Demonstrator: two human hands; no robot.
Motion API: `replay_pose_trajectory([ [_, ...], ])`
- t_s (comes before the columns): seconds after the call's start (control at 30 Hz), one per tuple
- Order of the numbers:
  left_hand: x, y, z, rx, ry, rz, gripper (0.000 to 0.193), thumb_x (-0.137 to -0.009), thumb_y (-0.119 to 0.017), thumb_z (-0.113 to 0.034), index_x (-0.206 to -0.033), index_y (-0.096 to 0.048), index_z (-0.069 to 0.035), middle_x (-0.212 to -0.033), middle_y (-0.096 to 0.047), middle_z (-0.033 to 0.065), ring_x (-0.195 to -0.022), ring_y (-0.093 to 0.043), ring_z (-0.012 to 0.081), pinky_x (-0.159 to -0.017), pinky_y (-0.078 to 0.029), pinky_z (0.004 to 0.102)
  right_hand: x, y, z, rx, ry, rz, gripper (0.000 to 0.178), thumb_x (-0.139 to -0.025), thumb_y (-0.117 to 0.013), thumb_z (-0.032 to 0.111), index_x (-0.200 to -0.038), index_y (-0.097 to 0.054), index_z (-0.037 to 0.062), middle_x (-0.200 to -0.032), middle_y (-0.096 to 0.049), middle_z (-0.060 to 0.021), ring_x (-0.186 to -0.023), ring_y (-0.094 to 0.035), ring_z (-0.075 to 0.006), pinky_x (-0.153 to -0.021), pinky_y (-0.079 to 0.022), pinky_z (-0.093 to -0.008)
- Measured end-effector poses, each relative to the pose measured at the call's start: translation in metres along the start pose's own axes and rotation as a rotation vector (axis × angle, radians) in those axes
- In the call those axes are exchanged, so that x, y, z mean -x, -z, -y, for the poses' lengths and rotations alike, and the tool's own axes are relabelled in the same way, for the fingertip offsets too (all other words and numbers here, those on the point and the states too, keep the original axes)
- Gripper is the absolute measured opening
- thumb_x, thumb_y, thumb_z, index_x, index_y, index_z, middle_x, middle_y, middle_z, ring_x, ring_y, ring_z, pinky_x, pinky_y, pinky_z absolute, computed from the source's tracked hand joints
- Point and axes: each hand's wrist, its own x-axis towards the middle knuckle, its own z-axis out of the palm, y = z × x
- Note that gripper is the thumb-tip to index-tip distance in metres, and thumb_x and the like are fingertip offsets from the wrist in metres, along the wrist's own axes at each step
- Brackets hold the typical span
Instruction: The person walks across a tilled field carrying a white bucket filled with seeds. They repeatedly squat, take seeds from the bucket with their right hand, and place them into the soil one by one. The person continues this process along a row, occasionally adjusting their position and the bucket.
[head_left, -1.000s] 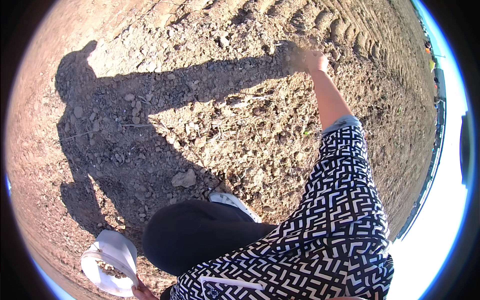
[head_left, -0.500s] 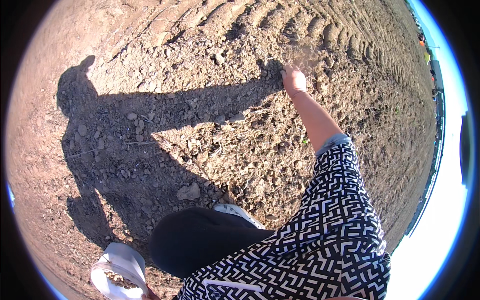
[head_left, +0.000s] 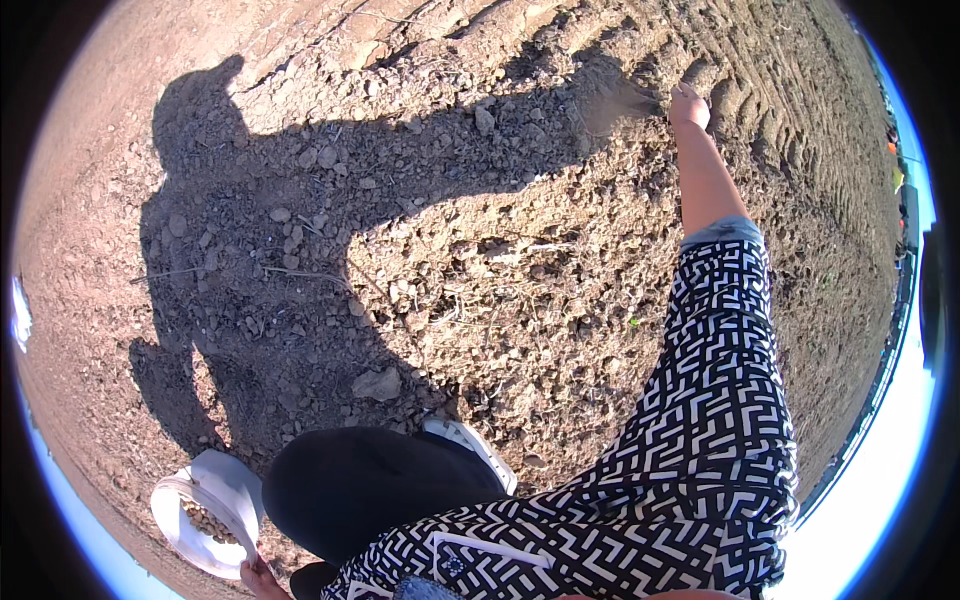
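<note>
My right hand is stretched far out over the loose, dry soil, beside ridged tyre tracks. Its fingers look curled together, and whatever they may hold is hidden. A blurred puff of dust hangs just left of it. At the lower left, my left hand grips a white bucket by its rim or handle; which one is unclear. The bucket leans, its mouth visible. Inside lie many small pale-tan pieces, resembling unshelled peanuts.
Clods and stones cover the ground, with a larger stone near my white shoe. My bent, dark-trousered knee is beside the bucket. My shadow falls across the soil. Ridged tyre tracks run along the far right.
My right hand has swung right and farther away, and dust now trails to its left. The bucket has shifted slightly left, with more of my left hand showing.
</note>
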Motion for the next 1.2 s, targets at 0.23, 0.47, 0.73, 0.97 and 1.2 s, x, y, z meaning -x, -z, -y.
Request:
replay_pose_trajectory([
  [0.23,0.013,-0.027,-0.028,-0.016,-0.006,-0.106,0.012,-0.069,-0.043,0.005,-0.081,-0.046,0.005,-0.081,-0.052,0.0144,-0.063,-0.059,0.0269,-0.055,-0.057,0.0315,0.001,-0.026,0.011,0.211,-0.059,0.296,0.032,-0.086,-0.061,0.036,-0.113,-0.065,0.0198,-0.114,-0.064,-0.0122,-0.105,-0.062,-0.0308,-0.090,-0.049,-0.0416],
  [0.47,0.017,-0.027,-0.022,-0.051,0.040,-0.155,0.016,-0.068,-0.045,0.001,-0.084,-0.045,0.006,-0.083,-0.050,0.0139,-0.066,-0.057,0.0266,-0.055,-0.055,0.0320,0.054,0.012,0.028,-0.890,-0.269,0.248,0.023,-0.082,-0.073,0.024,-0.102,-0.070,0.0129,-0.082,-0.065,-0.0001,-0.059,-0.048,-0.0071,-0.051,-0.040,-0.0211],
  [0.73,0.030,-0.037,-0.024,-0.045,0.048,-0.133,0.010,-0.067,-0.044,0.002,-0.077,-0.043,0.003,-0.080,-0.048,0.0120,-0.061,-0.056,0.0258,-0.055,-0.054,0.0321,0.233,0.060,0.189,-2.076,-0.492,0.829,0.021,-0.084,-0.067,0.014,-0.099,-0.061,-0.0007,-0.086,-0.059,-0.0110,-0.071,-0.055,-0.0169,-0.043,-0.037,-0.0203],
  [0.97,0.028,-0.031,-0.009,0.016,0.041,-0.143,0.008,-0.067,-0.042,0.003,-0.073,-0.043,-0.001,-0.077,-0.048,0.0105,-0.059,-0.056,0.0231,-0.052,-0.053,0.0297,0.212,0.055,0.296,-1.436,-0.134,0.946,0.007,-0.085,-0.065,0.012,-0.087,-0.066,0.0058,-0.079,-0.063,-0.0051,-0.059,-0.051,-0.0088,-0.047,-0.040,-0.0214],
  [1.2,0.021,-0.038,0.002,-0.014,-0.017,-0.139,0.010,-0.067,-0.043,0.003,-0.076,-0.044,-0.003,-0.079,-0.049,0.0092,-0.062,-0.056,0.0222,-0.051,-0.050,0.0292,0.172,-0.008,0.331,-0.029,0.652,0.501,0.030,-0.084,-0.059,0.031,-0.109,-0.068,0.0189,-0.105,-0.069,-0.0076,-0.098,-0.064,-0.0257,-0.087,-0.050,-0.0378],
])
